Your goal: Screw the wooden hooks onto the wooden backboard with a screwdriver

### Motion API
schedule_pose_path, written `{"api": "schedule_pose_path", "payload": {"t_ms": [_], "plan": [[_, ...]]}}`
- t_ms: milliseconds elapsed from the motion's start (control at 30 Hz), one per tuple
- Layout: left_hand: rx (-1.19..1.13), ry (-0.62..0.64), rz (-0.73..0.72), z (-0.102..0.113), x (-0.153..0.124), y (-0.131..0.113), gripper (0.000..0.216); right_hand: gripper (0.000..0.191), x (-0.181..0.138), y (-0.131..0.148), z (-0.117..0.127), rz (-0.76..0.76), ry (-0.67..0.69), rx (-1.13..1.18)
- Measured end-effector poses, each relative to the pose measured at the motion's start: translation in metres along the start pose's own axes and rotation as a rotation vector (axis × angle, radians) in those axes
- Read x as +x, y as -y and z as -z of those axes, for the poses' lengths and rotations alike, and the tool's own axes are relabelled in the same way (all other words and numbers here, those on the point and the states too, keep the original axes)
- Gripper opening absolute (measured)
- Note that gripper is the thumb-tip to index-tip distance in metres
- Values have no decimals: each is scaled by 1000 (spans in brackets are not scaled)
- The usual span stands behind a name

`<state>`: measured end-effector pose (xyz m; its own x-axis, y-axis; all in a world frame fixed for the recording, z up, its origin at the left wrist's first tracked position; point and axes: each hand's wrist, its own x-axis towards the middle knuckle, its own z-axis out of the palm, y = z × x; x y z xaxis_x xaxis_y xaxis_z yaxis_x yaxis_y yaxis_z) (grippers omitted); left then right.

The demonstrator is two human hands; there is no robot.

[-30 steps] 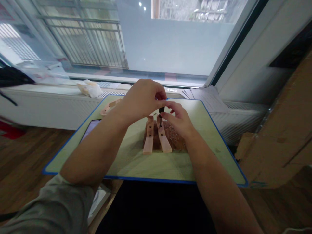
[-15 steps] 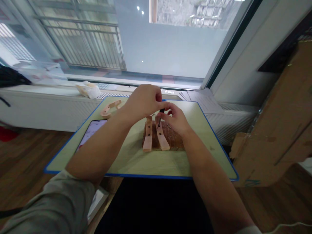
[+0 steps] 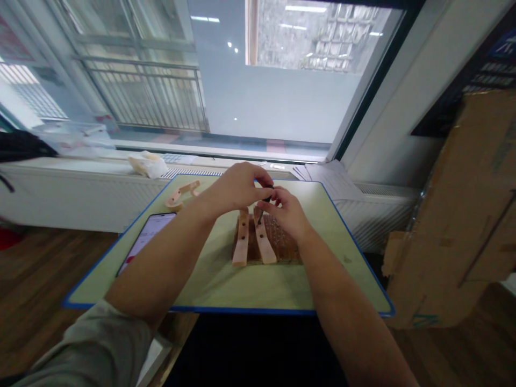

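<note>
Both my hands meet over the middle of the table at a screwdriver (image 3: 260, 217) with a dark handle. My left hand (image 3: 242, 185) pinches the top of the handle from above. Lower down, the fingers of my right hand (image 3: 288, 213) close round it. The tilted shaft points down at a hole in the right wooden piece (image 3: 266, 251). A second wooden piece (image 3: 241, 250) with dark holes lies to its left. Both pieces rest on a brown, textured block (image 3: 288, 246), partly covered by my right hand and forearm.
A phone (image 3: 145, 236) lies at the left of the yellow-green table (image 3: 217, 293), partly behind my left forearm. Curved wooden parts (image 3: 179, 194) lie at the back left. Papers (image 3: 328, 180) and a crumpled white bag (image 3: 147, 164) rest on the sill. A large cardboard box (image 3: 451, 226) stands at right.
The view has tilted up a little, so the table sits lower in it. My left fingers have curled down more over the screwdriver handle. The wooden pieces stay on the block.
</note>
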<state>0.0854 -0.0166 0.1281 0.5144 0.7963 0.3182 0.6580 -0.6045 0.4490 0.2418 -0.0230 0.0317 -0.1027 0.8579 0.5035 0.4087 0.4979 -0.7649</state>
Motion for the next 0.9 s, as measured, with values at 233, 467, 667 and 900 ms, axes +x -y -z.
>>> {"api": "schedule_pose_path", "payload": {"t_ms": [233, 467, 667, 900], "plan": [[127, -102, 67, 1, -4, -5, 27, 19, -3, 1, -4, 43, 1, 20], [-10, -23, -16, 4, -6, -3, 31, 23, -1, 5, 0, -24, 42, 42], [136, -124, 73, 1, -7, -6, 31, 27, 0, 0, -4, -68, -26, 43], [223, -122, 18, -1, -5, -4, 27, 23, 0, 0, -3, -25, 45, 184]]}}
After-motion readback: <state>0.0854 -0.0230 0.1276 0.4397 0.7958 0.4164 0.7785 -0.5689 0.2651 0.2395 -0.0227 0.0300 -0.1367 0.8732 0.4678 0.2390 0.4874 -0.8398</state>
